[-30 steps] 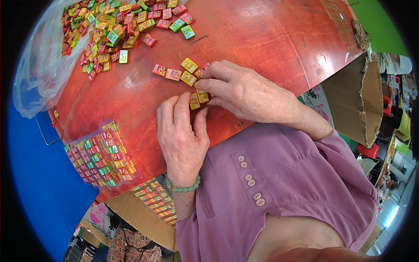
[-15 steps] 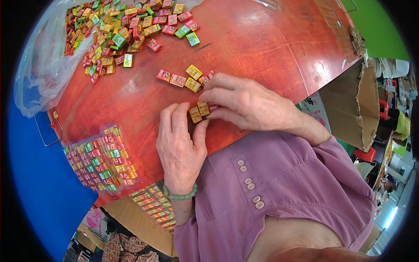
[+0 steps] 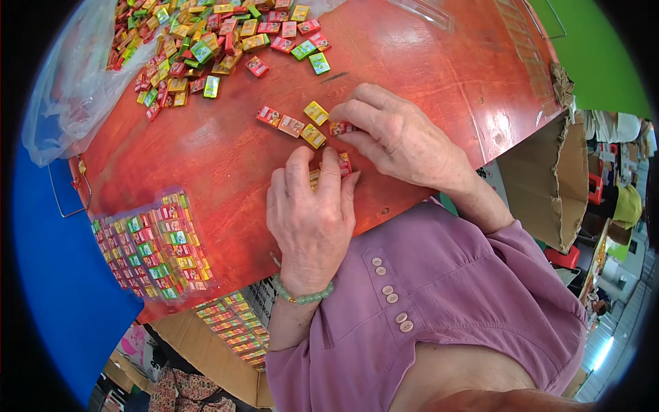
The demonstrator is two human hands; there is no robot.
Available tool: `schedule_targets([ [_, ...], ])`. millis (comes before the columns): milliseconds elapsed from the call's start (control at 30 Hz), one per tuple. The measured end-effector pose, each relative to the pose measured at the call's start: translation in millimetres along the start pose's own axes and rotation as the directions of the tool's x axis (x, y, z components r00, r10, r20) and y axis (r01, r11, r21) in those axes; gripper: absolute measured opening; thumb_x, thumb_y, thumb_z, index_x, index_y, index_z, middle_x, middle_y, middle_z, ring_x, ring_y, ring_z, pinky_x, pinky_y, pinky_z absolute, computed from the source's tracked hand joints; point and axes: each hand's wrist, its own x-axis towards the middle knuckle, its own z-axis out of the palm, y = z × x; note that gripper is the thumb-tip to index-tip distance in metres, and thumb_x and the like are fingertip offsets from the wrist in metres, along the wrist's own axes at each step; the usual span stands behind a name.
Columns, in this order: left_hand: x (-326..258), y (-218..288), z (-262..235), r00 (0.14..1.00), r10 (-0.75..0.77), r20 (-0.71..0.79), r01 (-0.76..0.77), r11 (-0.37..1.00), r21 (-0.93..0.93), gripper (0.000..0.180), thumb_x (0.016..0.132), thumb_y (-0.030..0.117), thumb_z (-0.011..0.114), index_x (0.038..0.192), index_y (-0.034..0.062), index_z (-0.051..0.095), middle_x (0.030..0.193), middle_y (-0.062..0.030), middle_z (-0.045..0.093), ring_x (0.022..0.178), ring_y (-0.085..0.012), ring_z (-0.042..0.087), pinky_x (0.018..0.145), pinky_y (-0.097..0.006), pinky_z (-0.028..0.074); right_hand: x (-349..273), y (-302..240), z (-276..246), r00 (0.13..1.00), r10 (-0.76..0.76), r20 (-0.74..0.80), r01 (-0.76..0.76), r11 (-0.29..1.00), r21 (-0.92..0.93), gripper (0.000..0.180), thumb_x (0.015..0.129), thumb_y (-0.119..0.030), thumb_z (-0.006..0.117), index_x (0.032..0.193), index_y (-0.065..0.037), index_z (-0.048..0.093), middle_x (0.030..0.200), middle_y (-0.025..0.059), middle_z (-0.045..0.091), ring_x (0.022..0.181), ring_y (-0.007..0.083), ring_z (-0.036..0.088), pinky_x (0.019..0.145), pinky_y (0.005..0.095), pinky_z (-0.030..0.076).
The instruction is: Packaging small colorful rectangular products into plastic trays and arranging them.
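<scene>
My left hand (image 3: 312, 220) lies palm down on the red wooden table (image 3: 425, 62), its fingers curled over a few small sweet packets (image 3: 344, 163) that peek out by the fingertips. My right hand (image 3: 401, 137) reaches in from the right, and its fingertips pinch a small red packet (image 3: 340, 127). Just left of it lie loose packets: two yellow ones (image 3: 316, 112) and two red ones (image 3: 270, 115). A green bead bracelet (image 3: 302, 296) is on my left wrist.
A big heap of mixed colourful packets (image 3: 199, 41) covers the table's far left, partly on a clear plastic bag (image 3: 65, 110). A clear flat pack of sorted packets (image 3: 154, 247) lies at the near left edge. An open cardboard box (image 3: 549, 185) stands to the right.
My right hand has drawn away from my left hand and moved up to the loose packets, closing on a red one. My left hand stays over its small stack.
</scene>
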Motion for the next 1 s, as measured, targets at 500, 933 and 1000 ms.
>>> schedule_targets([
  [500, -5.3, -17.4, -5.1, 0.992, -0.057, -0.110, 0.060, 0.998, 0.025, 0.033, 0.085, 0.023, 0.080, 0.110, 0.0032, 0.071, 0.106, -0.0089, 0.059, 0.084, -0.0266, 0.059, 0.072, -0.040, 0.052, 20.2, -0.7, -8.0, 0.992, 0.102, 0.069, -0.103, 0.995, 0.016, 0.043, 0.088, -0.011, 0.077, 0.128, -0.004, 0.064, 0.113, 0.0147, 0.062, 0.095, 0.0315, 0.068, 0.081, 0.0405, 0.056],
  [933, -10.4, -29.2, -11.0, 0.991, -0.089, -0.100, 0.083, 0.995, -0.059, 0.040, 0.080, 0.022, 0.084, 0.112, 0.0023, 0.071, 0.108, -0.0098, 0.059, 0.088, -0.0272, 0.060, 0.073, -0.040, 0.053, 38.1, 2.7, -6.0, 0.951, -0.055, 0.304, 0.053, 0.998, 0.014, 0.039, 0.083, -0.013, 0.080, 0.120, -0.005, 0.067, 0.121, 0.0119, 0.059, 0.103, 0.0299, 0.067, 0.087, 0.0403, 0.056],
  [1000, -10.1, -30.2, -14.4, 0.993, -0.097, -0.068, 0.090, 0.991, -0.095, 0.043, 0.080, 0.021, 0.084, 0.116, 0.0018, 0.069, 0.110, -0.0113, 0.059, 0.091, -0.0290, 0.061, 0.076, -0.041, 0.053, 34.6, 4.2, -3.8, 0.962, -0.093, 0.257, 0.099, 0.995, -0.008, 0.034, 0.085, -0.014, 0.079, 0.116, -0.005, 0.068, 0.115, 0.0117, 0.060, 0.099, 0.0303, 0.067, 0.084, 0.0406, 0.055],
])
